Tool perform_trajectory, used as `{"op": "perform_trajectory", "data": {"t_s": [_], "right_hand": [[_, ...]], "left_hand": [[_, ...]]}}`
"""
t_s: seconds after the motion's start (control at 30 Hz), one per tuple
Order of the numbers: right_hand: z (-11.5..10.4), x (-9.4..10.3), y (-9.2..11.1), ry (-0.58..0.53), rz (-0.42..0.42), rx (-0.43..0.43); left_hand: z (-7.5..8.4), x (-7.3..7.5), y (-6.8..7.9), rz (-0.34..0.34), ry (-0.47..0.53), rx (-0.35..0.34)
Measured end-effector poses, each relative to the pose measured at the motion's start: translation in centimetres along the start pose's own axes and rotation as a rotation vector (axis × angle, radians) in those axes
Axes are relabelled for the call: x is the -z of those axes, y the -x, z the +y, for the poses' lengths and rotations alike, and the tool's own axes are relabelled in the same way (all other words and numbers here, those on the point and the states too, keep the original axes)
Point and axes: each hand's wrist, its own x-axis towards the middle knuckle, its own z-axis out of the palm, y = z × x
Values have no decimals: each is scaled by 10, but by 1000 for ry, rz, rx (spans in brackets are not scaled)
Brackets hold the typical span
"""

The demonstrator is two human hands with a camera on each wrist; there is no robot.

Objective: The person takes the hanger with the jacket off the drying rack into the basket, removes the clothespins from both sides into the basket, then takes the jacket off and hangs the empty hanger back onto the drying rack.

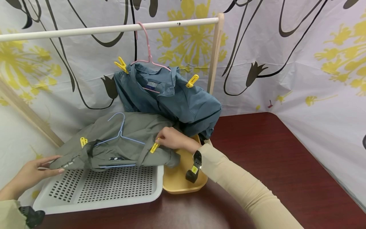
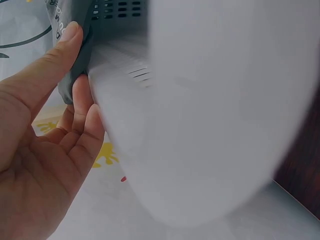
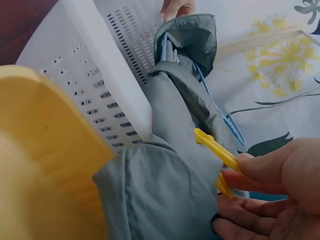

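A grey-green shirt [image 1: 128, 119] lies over the white perforated basket [image 1: 160, 187], with a blue hanger [image 1: 121, 128] inside its collar. My right hand [image 1: 172, 138] pinches a yellow clothespin [image 3: 217, 150] between thumb and fingers at the shirt's right shoulder. In the right wrist view the clothespin's two legs straddle the cloth. At the basket's left end, my left hand [image 1: 30, 175] grips the shirt's edge; the left wrist view has the thumb [image 2: 55, 57] on top of the cloth and the fingers below. Another yellow clothespin [image 1: 83, 142] sits at the shirt's left shoulder.
Behind, a blue shirt [image 1: 183, 105] hangs by a pink hanger [image 1: 148, 47] from a white rail [image 1: 100, 30], with yellow clothespins [image 1: 192, 81] at its shoulders. A yellow bin [image 1: 183, 187] stands right of the basket on the dark red table [image 1: 271, 165]. Wooden posts [image 1: 215, 54] hold the rail.
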Motion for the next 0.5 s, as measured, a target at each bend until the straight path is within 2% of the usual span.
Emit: {"op": "perform_trajectory", "data": {"t_s": [0.07, 0.17, 0.33, 0.5], "right_hand": [[0, -2, 0, -46, 29, -33], [1, -5, 1, -111, 74, -74], [-1, -7, 1, -166, 145, -113], [0, -10, 1, -148, 212, -77]], "left_hand": [[-10, -4, -5, 16, -5, -1], [-14, -5, -7, 28, -8, -8], [8, -2, 5, 56, 5, -13], [32, 4, 18, 37, 15, -13]]}}
